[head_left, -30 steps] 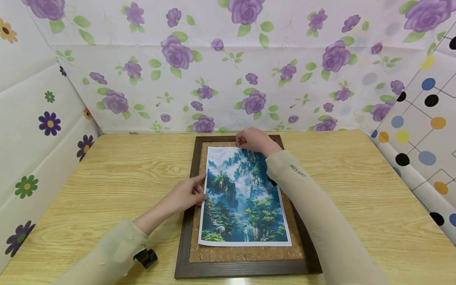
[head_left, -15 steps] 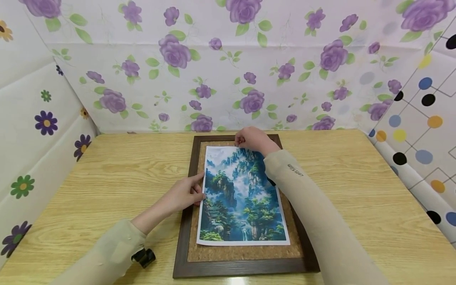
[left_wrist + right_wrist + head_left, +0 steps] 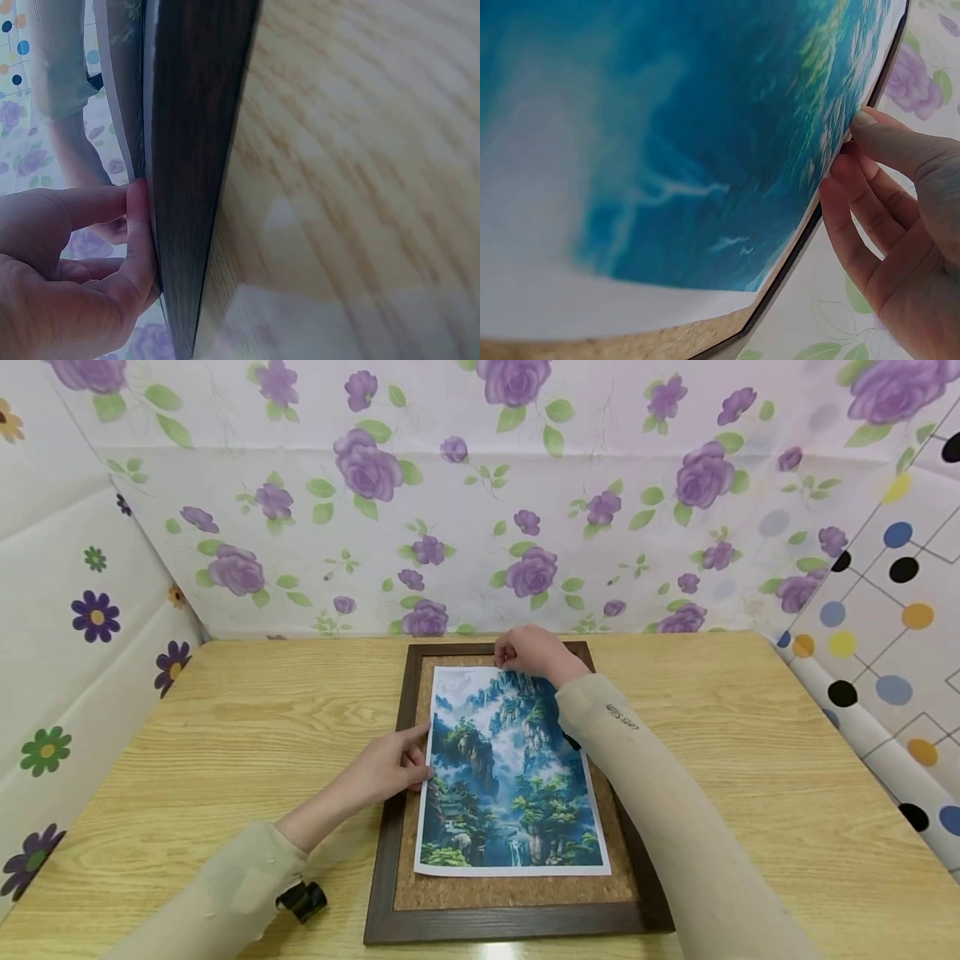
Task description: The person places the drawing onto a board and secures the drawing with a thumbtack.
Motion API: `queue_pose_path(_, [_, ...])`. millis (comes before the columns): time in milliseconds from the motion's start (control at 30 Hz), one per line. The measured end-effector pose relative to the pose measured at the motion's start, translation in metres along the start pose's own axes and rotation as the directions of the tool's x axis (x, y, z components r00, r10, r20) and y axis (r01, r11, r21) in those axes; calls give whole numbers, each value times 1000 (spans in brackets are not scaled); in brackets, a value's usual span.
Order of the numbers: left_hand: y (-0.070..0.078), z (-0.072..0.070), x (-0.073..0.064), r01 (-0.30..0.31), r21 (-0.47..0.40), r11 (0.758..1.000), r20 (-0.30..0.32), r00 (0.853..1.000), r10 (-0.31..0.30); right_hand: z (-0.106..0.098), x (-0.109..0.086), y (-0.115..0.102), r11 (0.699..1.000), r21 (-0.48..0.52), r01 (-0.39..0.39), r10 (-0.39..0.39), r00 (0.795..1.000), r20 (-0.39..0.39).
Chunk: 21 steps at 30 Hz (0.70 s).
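A landscape print [image 3: 510, 777] of blue mountains with a white border lies over a cork board [image 3: 517, 893] in a dark brown frame [image 3: 517, 924]. At the print's left edge my left hand [image 3: 393, 768] pinches the paper between thumb and fingers, close against the frame. The left wrist view shows that hand's thumb and index finger [image 3: 137, 199] meeting at the paper's edge. My right hand [image 3: 536, 652] reaches across to the top edge and pinches it, its fingers curled. In the right wrist view the thumb [image 3: 885, 139] sits at the paper's rim, the other fingers beside it.
The frame lies on a light wood-grain table [image 3: 300, 710]. A wall covering [image 3: 465, 527] with purple roses rises close behind the frame's far side. Flowered and dotted coverings stand at left and right. A black wrist mount [image 3: 303, 902] hangs under the left sleeve.
The head view shifts slightly. Both hands stay at the same edges of the print, and the print keeps its place on the board.
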<state>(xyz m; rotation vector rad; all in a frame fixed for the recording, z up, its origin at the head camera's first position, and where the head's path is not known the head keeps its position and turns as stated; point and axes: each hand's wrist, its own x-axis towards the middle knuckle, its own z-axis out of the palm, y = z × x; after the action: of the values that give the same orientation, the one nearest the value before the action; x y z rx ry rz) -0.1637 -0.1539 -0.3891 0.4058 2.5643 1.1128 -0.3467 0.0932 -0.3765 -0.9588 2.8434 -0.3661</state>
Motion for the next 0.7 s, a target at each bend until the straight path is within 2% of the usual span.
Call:
queue_pose_path(200, [-1, 1, 1, 12, 1, 1000, 1, 1000, -12, 1, -1, -1, 1000, 0, -10, 10, 1000, 7])
queue_pose_path(367, [1, 1, 2, -7, -2, 1000, 10, 1000, 7, 1, 0, 3, 1000, 12, -22, 22, 1000, 7])
queue_pose_path(433, [1, -1, 3, 1, -10, 1000, 30, 1000, -1, 3, 0, 6, 999, 29, -23, 23, 1000, 8])
queue_pose_path(600, [1, -5, 7, 70, -50, 996, 101, 993, -64, 5, -6, 15, 995, 99, -27, 23, 999, 33])
queue_pose_path(700, [0, -10, 8, 84, -40, 996, 127, 989, -79, 1, -13, 16, 992, 127, -30, 23, 998, 50])
